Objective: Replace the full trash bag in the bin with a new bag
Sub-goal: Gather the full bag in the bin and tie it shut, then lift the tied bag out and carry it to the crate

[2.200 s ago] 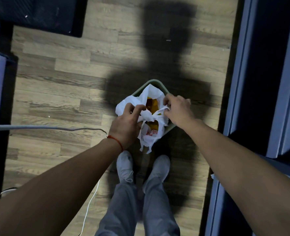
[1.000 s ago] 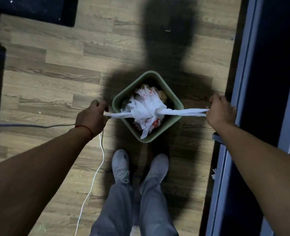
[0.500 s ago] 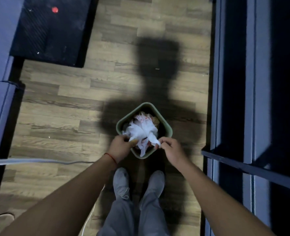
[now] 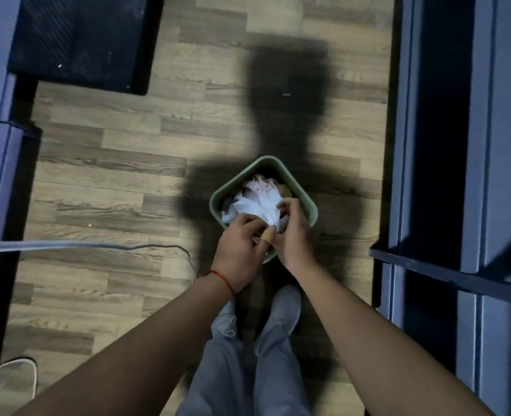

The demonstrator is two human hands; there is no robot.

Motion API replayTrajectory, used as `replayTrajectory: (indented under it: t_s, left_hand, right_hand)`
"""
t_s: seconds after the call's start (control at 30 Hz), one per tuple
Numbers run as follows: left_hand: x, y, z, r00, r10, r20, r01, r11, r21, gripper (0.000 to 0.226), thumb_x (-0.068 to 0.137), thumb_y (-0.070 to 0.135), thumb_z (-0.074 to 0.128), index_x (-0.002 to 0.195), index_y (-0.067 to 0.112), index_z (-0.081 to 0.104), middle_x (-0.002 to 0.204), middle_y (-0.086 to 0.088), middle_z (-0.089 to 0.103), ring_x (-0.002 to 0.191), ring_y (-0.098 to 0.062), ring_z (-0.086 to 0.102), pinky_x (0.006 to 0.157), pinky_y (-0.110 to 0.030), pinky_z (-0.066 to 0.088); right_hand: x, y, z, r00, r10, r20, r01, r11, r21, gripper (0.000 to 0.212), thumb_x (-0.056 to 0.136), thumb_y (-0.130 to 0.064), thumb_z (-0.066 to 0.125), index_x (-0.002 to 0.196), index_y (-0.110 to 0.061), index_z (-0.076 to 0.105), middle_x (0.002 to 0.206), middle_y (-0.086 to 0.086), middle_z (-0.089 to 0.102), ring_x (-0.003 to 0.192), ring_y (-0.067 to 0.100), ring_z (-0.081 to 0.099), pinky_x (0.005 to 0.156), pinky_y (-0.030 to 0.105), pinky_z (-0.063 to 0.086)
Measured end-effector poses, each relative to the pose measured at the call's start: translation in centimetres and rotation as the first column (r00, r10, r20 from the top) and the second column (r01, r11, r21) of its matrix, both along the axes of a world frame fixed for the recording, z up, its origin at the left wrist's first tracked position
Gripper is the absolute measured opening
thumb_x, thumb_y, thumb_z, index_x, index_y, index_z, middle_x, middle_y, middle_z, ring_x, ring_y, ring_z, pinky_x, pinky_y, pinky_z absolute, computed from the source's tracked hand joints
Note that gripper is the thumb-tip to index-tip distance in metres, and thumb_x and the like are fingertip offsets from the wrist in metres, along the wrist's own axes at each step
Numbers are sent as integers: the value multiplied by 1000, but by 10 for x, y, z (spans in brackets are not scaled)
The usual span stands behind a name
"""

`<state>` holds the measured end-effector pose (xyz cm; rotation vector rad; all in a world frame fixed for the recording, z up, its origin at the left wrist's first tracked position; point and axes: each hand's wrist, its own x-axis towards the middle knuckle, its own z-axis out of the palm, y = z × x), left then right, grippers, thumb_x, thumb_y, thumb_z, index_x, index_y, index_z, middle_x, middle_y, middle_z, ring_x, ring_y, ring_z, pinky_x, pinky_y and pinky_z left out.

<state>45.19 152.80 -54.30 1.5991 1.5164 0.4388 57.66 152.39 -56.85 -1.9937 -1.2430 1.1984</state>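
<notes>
Left hand (image 4: pixel 242 244) & right hand (image 4: pixel 293 232), both pinched shut on white trash bag (image 4: pixel 255 205) ends over green bin (image 4: pixel 308 205); risk: thin plastic tears, or 1 loose knot slips w/ lift.

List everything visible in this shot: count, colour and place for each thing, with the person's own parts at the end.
bin: 1, pale green, square with rounded corners, on the floor just ahead of the feet
trash bag: 1, white with red print, bunched inside the bin
floor: 1, grey-brown wood planks, across the middle
mat: 1, black, top left
cable: 1, grey, along the floor from the left edge
metal frame: 1, dark blue, right side
left hand: 1, red string at the wrist, pinching the bag's top
right hand: 1, gripping the bag's top beside the left
shoes: 2, grey, below the bin
</notes>
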Motion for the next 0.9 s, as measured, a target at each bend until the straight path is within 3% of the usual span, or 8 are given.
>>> replayTrajectory:
  t_s: [0.13, 0.27, 0.33, 0.4, 0.47, 0.6, 0.8, 0.9]
  left_hand:
    - [2, 0, 8, 999, -28, 40, 24, 996, 87, 33, 90, 38, 55, 85, 11, 73, 103, 0, 61, 90, -12, 61, 74, -27, 52]
    - [-5, 12, 23, 987, 141, 75, -150, 981, 125, 29, 93, 35, 49, 94, 13, 67, 102, -1, 62, 94, -12, 58, 81, -26, 47]
    - [-15, 18, 23, 973, 214, -90, -205, 973, 104, 37, 91, 42, 42, 104, 15, 64, 111, -4, 63, 107, -21, 55, 90, -36, 46]
    - [-26, 22, 22, 933, 89, -349, -81, 996, 37, 52, 87, 53, 32, 119, 22, 59, 130, -4, 56, 124, -27, 44, 100, -42, 42]
    - [-37, 26, 29, 871, -58, -487, 13, 995, -95, 53, 88, 56, 32, 131, 29, 48, 146, 0, 42, 136, -27, 30, 108, -47, 32]
    - [-52, 34, 60, 830, -157, -536, 42, 974, -221, 55, 91, 54, 39, 142, 33, 33, 158, 1, 22, 145, -28, 10, 115, -56, 13]
    - [-60, 44, 145, 810, -186, -557, 42, 965, -260, 52, 91, 54, 37, 138, 32, 39, 157, 0, 23, 145, -28, 11, 115, -58, 13]
    - [-54, 42, 206, 823, -188, -537, 41, 961, -274, 54, 92, 55, 34, 140, 32, 37, 157, 1, 21, 146, -27, 8, 115, -59, 10]
  right_hand:
    - [3, 10, -9, 963, 140, 230, -149, 989, 24, 54, 80, -16, 61, 131, -27, 52, 131, 8, 40, 114, 26, 51, 93, 38, 48]
    - [2, 17, 0, 963, -16, 271, -16, 993, 117, 50, 83, -38, 66, 130, -27, 57, 140, 8, 42, 125, 27, 47, 101, 39, 45]
    - [2, 22, 15, 957, -16, 288, -13, 995, 99, 65, 77, -61, 55, 133, -29, 54, 147, 7, 39, 130, 28, 41, 104, 39, 39]
    - [4, 25, 34, 951, 11, 308, -34, 997, 70, 77, 71, -72, 48, 137, -31, 50, 152, 4, 34, 134, 29, 36, 106, 44, 35]
    - [8, 28, 52, 944, 15, 330, -45, 996, 81, 80, 69, -73, 48, 138, -31, 48, 154, 4, 32, 135, 31, 35, 106, 47, 35]
    - [7, 37, 98, 946, 21, 324, -49, 996, 79, 79, 71, -69, 55, 140, -32, 46, 157, 4, 28, 139, 31, 30, 109, 49, 35]
    - [-5, 35, 195, 942, 28, 334, -39, 999, 27, 86, 66, -79, 36, 142, -38, 40, 159, 1, 24, 146, 25, 19, 116, 54, 19]
    - [-4, 28, 258, 937, 109, 332, -94, 994, -61, 71, 81, -64, 47, 145, -41, 31, 161, -5, 12, 149, 22, 8, 120, 53, 5]
